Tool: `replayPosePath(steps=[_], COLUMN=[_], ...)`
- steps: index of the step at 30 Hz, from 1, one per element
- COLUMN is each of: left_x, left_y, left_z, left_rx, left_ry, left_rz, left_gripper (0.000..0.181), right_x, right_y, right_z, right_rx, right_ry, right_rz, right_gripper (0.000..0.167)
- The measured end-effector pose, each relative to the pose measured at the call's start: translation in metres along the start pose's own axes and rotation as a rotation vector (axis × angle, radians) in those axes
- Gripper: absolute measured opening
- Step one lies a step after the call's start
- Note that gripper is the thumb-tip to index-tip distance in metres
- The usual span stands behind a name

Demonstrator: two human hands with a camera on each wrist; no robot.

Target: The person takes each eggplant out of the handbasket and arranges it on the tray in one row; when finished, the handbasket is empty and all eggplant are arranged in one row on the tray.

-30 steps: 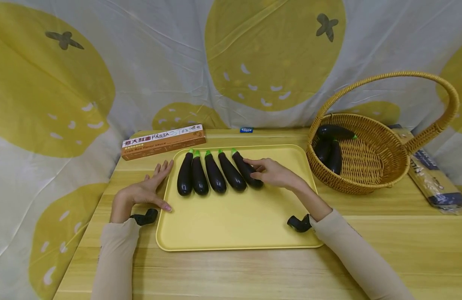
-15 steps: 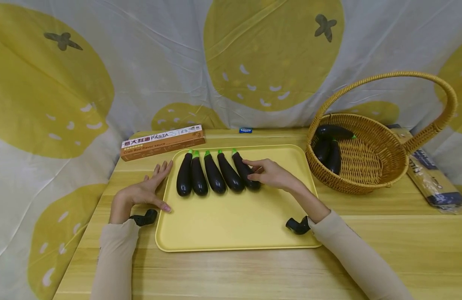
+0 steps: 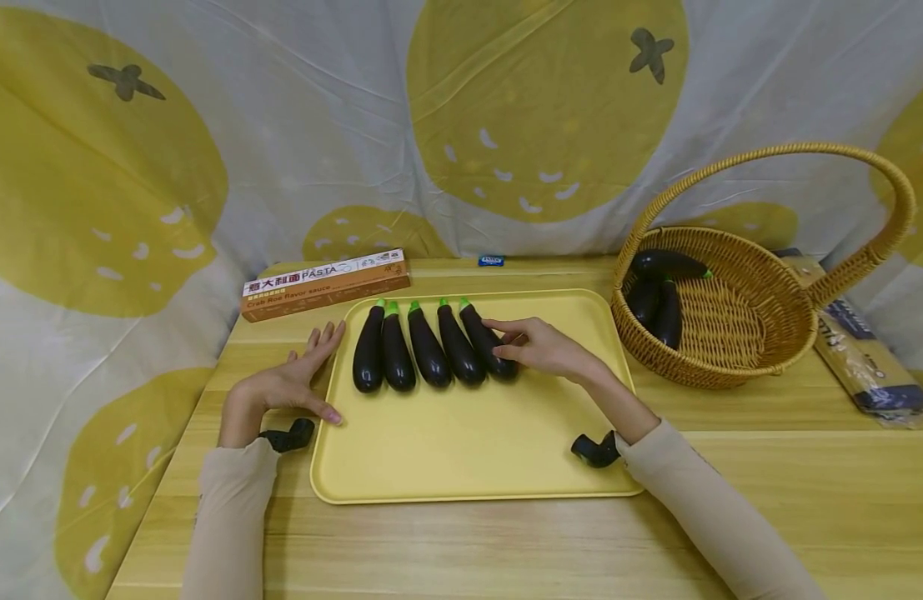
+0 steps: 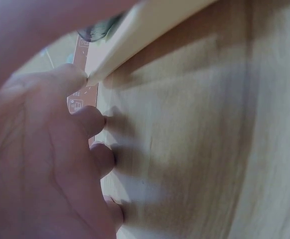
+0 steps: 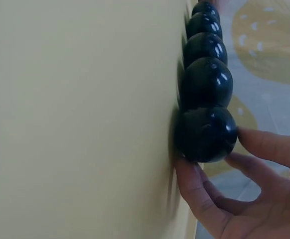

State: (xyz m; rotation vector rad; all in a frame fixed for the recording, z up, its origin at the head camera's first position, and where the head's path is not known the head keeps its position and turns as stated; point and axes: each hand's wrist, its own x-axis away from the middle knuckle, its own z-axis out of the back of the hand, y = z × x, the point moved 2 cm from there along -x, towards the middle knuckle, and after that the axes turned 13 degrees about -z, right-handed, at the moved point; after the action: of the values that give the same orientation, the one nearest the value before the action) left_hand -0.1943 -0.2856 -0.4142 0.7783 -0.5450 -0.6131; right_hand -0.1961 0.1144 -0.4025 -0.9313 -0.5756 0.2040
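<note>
Five dark eggplants (image 3: 429, 354) lie side by side on 1 yellow tray (image 3: 461, 462), along its back-left part, green ends toward the back rim; 3 more eggplants (image 3: 669, 265) are inside 1 wicker basket (image 3: 724, 379) to the right. The right hand (image 3: 545, 346) is at no. 5, i.e. the rightmost eggplant (image 5: 205, 135): its fingers are bent and partly open, one tip on the upper side, another low near the tray, so it has a light hold of it. The left hand (image 3: 288, 385) holds nothing; its fingers are widely spread, approx. fully open, with the thumb over the tray's left rim and the others just outside; which tips touch the tabletop (image 3: 446, 546), I can't tell. Behind the tray are 1 pasta box (image 3: 326, 287) and 1 small blue pkt. (image 3: 491, 261); beyond the basket, 1 plastic-wrapped pack (image 3: 870, 367), partly hidden.
</note>
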Motion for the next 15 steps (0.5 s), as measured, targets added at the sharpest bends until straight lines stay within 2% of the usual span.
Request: replayPosePath(steps=[8, 15], left_x=[0.0, 0.0], left_y=[-0.001, 0.0], left_z=[0.0, 0.0], left_rx=[-0.031, -0.025], left_ry=[0.003, 0.002], left_rz=[0.008, -0.002], left_gripper=[0.15, 0.149], right_x=[0.005, 0.034], right_y=[0.005, 0.005], right_z=[0.012, 0.045], right_rx=[0.012, 0.065], right_ry=[0.009, 0.067], right_rz=[-0.036, 0.02], right_gripper=[0.057, 0.059])
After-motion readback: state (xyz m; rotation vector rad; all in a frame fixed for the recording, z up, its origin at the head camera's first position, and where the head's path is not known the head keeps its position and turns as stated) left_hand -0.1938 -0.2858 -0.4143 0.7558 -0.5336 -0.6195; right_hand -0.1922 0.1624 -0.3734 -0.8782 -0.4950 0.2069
